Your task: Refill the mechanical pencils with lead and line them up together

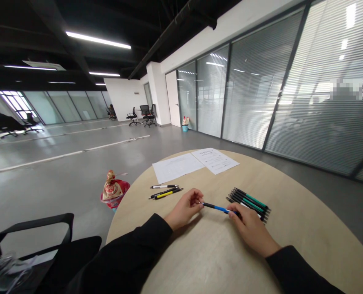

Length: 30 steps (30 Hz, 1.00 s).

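Observation:
A blue and black pen (217, 208) is held level above the table between my two hands. My left hand (184, 209) is closed, thumb and fingers pinching its pointed end. The pen's other end is between the thumb and fingers of my right hand (251, 229), which hide that end. Just beyond my right hand lies a row of several pens (249, 201), mostly black with some green barrels, side by side. Left of my left hand rest three more: a white pen (164, 186), a black pen (163, 193) and a yellow pen (169, 193).
Two printed sheets, a left sheet (178, 168) and a right sheet (215, 161), lie toward the far edge of the round wooden table (196, 261). A bin with a red bag (118, 191) stands left of the table. A black chair (68, 241) is at lower left.

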{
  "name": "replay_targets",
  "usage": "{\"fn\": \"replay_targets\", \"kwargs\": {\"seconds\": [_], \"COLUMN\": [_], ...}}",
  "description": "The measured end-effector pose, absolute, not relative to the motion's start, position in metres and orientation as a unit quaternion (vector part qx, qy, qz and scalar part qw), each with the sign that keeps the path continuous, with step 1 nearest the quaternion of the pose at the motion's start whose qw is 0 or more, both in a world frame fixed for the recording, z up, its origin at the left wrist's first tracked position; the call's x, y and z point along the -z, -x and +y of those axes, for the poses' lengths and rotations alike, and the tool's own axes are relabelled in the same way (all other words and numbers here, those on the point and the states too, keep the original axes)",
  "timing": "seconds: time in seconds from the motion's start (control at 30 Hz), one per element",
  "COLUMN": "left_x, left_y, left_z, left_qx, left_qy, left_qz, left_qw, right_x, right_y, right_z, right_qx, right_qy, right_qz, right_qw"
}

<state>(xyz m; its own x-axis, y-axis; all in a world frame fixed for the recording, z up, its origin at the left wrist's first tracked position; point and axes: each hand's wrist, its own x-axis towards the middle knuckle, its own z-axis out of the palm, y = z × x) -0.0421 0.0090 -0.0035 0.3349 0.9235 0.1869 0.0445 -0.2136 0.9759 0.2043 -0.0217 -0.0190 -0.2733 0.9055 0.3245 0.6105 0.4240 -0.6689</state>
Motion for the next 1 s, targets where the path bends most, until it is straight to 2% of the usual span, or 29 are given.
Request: {"fn": "replay_targets", "kwargs": {"seconds": [0.1,0.33,0.53,1.0], "left_x": [0.005,0.000,-0.005,-0.003], "left_y": [0.042,0.048,0.050,0.051], "left_z": [0.009,0.010,0.009,0.014], "left_qx": [-0.437,-0.363,-0.287,-0.335], "left_qy": [-0.635,-0.704,-0.747,-0.718], "left_qz": [0.381,0.473,0.484,0.393], "left_qw": [0.510,0.386,0.354,0.467], "right_x": [0.020,0.022,0.015,0.013], "right_y": [-0.205,-0.206,-0.203,-0.202], "right_z": [-0.021,-0.020,-0.023,-0.021], "right_qx": [-0.211,-0.218,-0.217,-0.220], "right_qy": [0.488,0.488,0.486,0.486], "right_qz": [-0.770,-0.766,-0.771,-0.757], "right_qw": [0.351,0.357,0.349,0.378]}}
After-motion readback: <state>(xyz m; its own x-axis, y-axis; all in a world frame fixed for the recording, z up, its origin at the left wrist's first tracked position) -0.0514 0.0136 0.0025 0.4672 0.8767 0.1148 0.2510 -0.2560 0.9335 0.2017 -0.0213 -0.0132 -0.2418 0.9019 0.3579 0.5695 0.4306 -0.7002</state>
